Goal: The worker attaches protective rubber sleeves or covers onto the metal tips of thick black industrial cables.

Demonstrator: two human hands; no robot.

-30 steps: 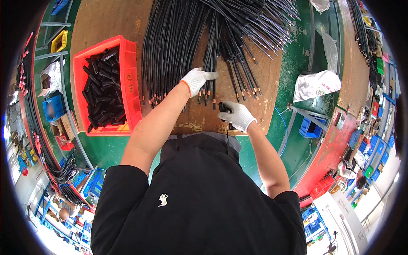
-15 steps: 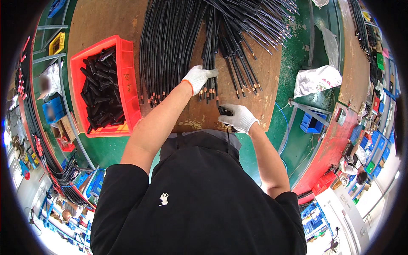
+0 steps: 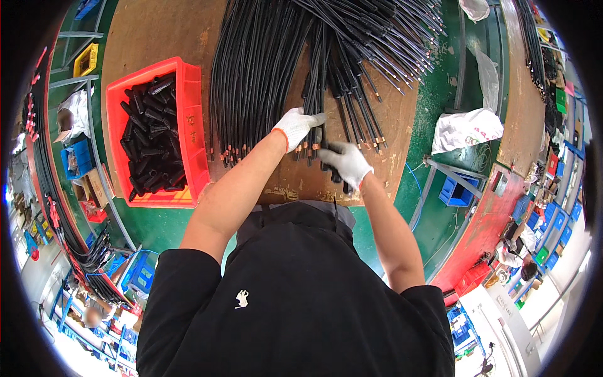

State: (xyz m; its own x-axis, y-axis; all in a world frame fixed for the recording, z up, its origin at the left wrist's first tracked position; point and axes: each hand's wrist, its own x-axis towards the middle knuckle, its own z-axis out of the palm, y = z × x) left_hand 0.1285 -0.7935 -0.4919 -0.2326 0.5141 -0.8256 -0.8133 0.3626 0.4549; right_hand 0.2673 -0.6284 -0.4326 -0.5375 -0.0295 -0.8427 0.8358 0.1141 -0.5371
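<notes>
Both my hands wear white gloves. My left hand is closed on a black cable with its fingertips, above the near ends of the cable bundle. Just below and right of it, my right hand, slightly blurred, has its fingers wrapped round black tapered sleeves whose ends stick out under the palm. The right fingertips meet the end of the held cable; whether a sleeve is on that end is hidden. Copper-coloured tips show on neighbouring cables beside my left hand.
At the left of the brown table stands a red bin holding many black sleeves. A thick pile of black cables covers the table's far middle, more fanning right. Off the right side are a white sack and a blue bin.
My right hand has moved up toward the left hand, carrying the black sleeves to the cable's end. My left hand keeps its grip, nearly in place. The whole view has shifted slightly.
</notes>
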